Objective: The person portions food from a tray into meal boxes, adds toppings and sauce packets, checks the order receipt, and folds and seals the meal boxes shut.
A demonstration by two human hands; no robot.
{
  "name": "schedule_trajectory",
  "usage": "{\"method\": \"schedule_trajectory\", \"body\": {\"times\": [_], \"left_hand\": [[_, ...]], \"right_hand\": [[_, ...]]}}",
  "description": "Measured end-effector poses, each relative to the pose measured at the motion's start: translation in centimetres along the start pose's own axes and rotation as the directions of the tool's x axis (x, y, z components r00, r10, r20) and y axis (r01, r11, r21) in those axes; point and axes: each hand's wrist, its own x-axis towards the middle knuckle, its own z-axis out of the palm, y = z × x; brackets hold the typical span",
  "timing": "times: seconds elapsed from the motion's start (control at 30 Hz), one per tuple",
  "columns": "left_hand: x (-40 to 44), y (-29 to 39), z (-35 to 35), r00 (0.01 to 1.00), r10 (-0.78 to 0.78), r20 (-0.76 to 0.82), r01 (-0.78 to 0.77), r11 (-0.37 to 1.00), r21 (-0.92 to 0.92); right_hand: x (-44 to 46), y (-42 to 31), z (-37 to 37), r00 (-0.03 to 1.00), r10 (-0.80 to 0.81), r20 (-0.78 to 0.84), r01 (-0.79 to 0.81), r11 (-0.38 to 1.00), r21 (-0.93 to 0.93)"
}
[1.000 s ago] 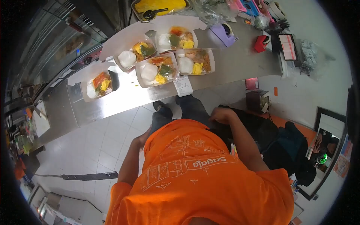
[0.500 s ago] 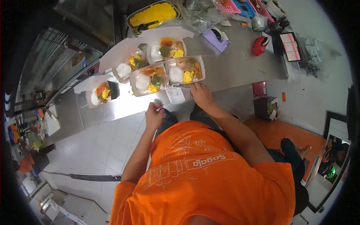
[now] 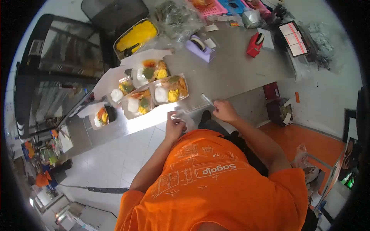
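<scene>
My left hand [image 3: 174, 126] is closed on a white paper slip [image 3: 186, 118] at the counter's front edge. To its right, my right hand [image 3: 225, 111] pinches a slim, light pen-like item [image 3: 207, 99], which points up and left over the counter edge. The nearest open food box [image 3: 171, 89] lies just beyond my left hand, with rice, yellow egg and browned food inside. Another open box [image 3: 137, 102] touches its left side. Behind these are a third box [image 3: 150, 72] and a fourth [image 3: 121, 89]. One more box [image 3: 101, 117] sits apart at the left.
A tray of yellow food [image 3: 137, 35] with a black spoon stands at the back. Purple [image 3: 200, 49] and red [image 3: 254, 45] tape dispensers rest on the metal counter [image 3: 231, 73]. Plastic bags [image 3: 175, 19], pink and blue baskets and a labelled black-framed panel [image 3: 294, 39] line the back.
The paper slip has left the counter and is in my left hand. My right hand has moved away from the nearest box and now holds the slim item. The view has shifted right.
</scene>
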Motion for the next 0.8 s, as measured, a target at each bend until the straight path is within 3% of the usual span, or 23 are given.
{"method": "schedule_trajectory", "body": {"times": [0.03, 0.07, 0.1, 0.13, 0.17, 0.2, 0.23, 0.27, 0.33, 0.37, 0.43, 0.47, 0.53, 0.57, 0.6, 0.67, 0.8], "left_hand": [[-0.2, 1.3, 2.0, 0.987, 0.095, 0.129, -0.108, 0.989, 0.105], [1.0, 1.4, 3.8, 0.986, 0.095, 0.140, -0.111, 0.988, 0.109], [2.8, 1.4, 5.6, 0.955, 0.148, 0.256, -0.195, 0.966, 0.171], [4.1, 2.3, 7.3, 0.908, 0.189, 0.374, -0.285, 0.933, 0.220], [5.2, 3.1, 8.7, 0.902, 0.190, 0.388, -0.290, 0.932, 0.219], [5.5, 5.1, 10.5, 0.862, 0.272, 0.428, -0.396, 0.889, 0.232], [6.4, 6.3, 12.1, 0.812, 0.348, 0.469, -0.495, 0.835, 0.238], [7.9, 7.1, 13.4, 0.805, 0.344, 0.483, -0.497, 0.836, 0.234], [11.0, 7.5, 15.0, 0.662, 0.604, 0.443, -0.749, 0.533, 0.393], [12.1, 7.2, 15.4, 0.673, 0.595, 0.440, -0.740, 0.546, 0.394], [14.5, 6.1, 15.6, 0.604, 0.674, 0.425, -0.753, 0.309, 0.581], [15.2, 5.7, 15.6, 0.617, 0.666, 0.420, -0.745, 0.320, 0.586], [15.1, 6.0, 15.7, 0.501, 0.720, 0.480, -0.630, -0.077, 0.773], [14.7, 6.2, 15.7, 0.702, 0.588, 0.403, -0.565, 0.114, 0.817], [14.4, 6.2, 15.6, 0.714, 0.579, 0.394, -0.554, 0.122, 0.824], [14.1, 6.6, 15.2, 0.626, 0.622, 0.471, -0.603, 0.003, 0.798], [14.9, 6.0, 14.6, 0.634, 0.587, 0.504, -0.624, 0.003, 0.781]], "right_hand": [[-0.3, 1.8, -0.7, 0.993, 0.114, 0.039, -0.119, 0.983, 0.144], [-0.6, 3.3, -1.1, 0.971, 0.219, 0.094, -0.236, 0.931, 0.279], [-0.7, 4.5, -1.6, 0.970, 0.228, 0.089, -0.244, 0.929, 0.278], [-0.8, 5.7, -2.2, 0.932, 0.349, 0.099, -0.354, 0.815, 0.459], [-0.9, 7.0, -2.8, 0.879, 0.458, 0.129, -0.433, 0.657, 0.618], [-0.9, 7.8, -3.8, 0.875, 0.470, 0.119, -0.436, 0.657, 0.615], [-0.7, 8.1, -4.8, 0.831, 0.541, 0.131, -0.448, 0.510, 0.735], [-0.4, 8.4, -5.5, 0.781, 0.605, 0.156, -0.433, 0.345, 0.832], [0.1, 10.2, -4.9, 0.781, 0.616, 0.100, -0.356, 0.308, 0.882], [0.4, 11.0, -4.2, 0.789, 0.613, 0.047, -0.270, 0.276, 0.922], [1.6, 11.1, -3.3, 0.812, 0.584, 0.002, -0.208, 0.286, 0.935], [2.2, 10.9, -2.7, 0.832, 0.553, -0.052, -0.137, 0.295, 0.946], [3.4, 10.3, -1.8, 0.838, 0.546, 0.006, -0.146, 0.213, 0.966], [4.0, 9.9, -1.5, 0.846, 0.531, 0.044, -0.140, 0.141, 0.980], [4.7, 9.5, -0.9, 0.847, 0.528, 0.062, -0.153, 0.131, 0.980], [6.1, 8.8, 0.1, 0.854, 0.520, -0.024, -0.028, 0.091, 0.995], [6.5, 9.6, 1.0, 0.870, 0.493, -0.013, -0.056, 0.126, 0.990]]}}
